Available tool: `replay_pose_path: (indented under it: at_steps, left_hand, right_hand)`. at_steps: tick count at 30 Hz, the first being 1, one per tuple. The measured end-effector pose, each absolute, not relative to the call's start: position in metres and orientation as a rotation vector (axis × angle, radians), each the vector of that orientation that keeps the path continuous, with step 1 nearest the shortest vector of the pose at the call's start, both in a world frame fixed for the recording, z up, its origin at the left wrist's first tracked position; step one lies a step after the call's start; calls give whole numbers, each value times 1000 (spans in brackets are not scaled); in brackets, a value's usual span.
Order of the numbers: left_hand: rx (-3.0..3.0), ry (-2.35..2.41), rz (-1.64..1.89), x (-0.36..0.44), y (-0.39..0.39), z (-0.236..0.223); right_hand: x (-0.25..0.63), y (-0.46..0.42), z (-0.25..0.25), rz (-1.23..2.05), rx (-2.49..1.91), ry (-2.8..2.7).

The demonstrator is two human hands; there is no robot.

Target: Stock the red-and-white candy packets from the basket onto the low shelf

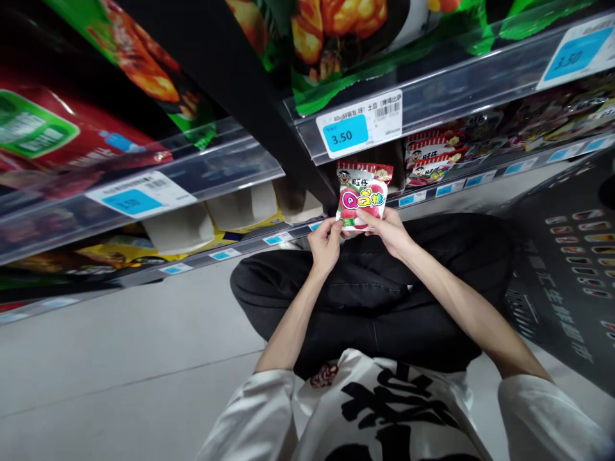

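A small red and white bag of gummy candy (362,195) is held upright, its printed front facing me. My left hand (327,242) pinches its lower left corner between thumb and fingers. At the lower right, my right hand (388,229) grips the same bag, its thumb lying across the front and the other fingers partly hidden behind. Similar red and white candy bags (430,160) stand on the low shelf just right of the held bag.
Upper shelves with price labels (360,125) and large snack bags (336,38) overhang my hands. A dark post (250,83) divides the shelving. Open cartons (180,227) sit on the lower left shelf. A grey shopping basket (552,288) stands at the right on the tiled floor (120,358).
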State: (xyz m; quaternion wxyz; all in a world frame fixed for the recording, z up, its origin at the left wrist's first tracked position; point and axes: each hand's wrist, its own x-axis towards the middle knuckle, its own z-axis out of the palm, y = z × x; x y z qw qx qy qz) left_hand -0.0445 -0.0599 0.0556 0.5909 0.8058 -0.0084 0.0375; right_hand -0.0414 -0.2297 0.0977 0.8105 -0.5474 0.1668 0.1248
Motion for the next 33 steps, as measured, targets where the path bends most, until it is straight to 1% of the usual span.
replay_pose_path:
  at_steps: [5,13,19,25,30,33]
  left_hand:
    - [1865,-35,32,-46,-63,56]
    - [1811,-108,47,-47,-66,58]
    - [1792,-111,101,-46,-66,46]
    - [1877,-160,183,-49,-65,47]
    - [1924,-191,167,-52,-66,54]
    - [2004,-250,299,-52,-63,49]
  right_hand:
    - [-37,-230,93,218,-1148,435]
    - [-35,-229,82,126,-1116,510]
    - [-35,-227,75,20,-1143,486]
    - [-35,-227,69,9,-1131,491]
    - [-36,-226,71,37,-1142,481]
    - [-36,-226,74,49,-1153,491]
